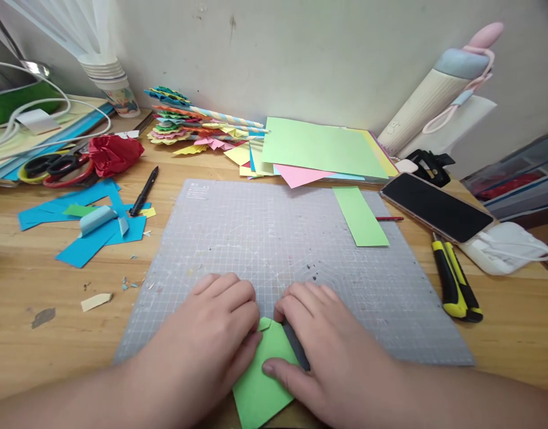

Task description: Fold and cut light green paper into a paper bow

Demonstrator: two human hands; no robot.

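Note:
Low in the view, a folded piece of green paper [267, 390] lies between my two hands, over the near edge of the grey cutting mat [238, 232]. A small folded flap shows at its top corner. My left hand [220, 328] is closed at the paper's left edge, thumb against the fold and fingers curled under. On the other side, my right hand [321, 339] rests its thumb flat on the paper, with the fingers curled at the top right edge. A strip of green paper [361, 217] lies on the mat further back.
Blue paper scraps [95, 223], a black pen [144, 190] and scissors [59, 167] are at left. Behind the mat lie paper-flower sticks [202, 122] and a stack of coloured paper [318, 146]. A phone [437, 205] and yellow-black utility knives [455, 280] sit at right.

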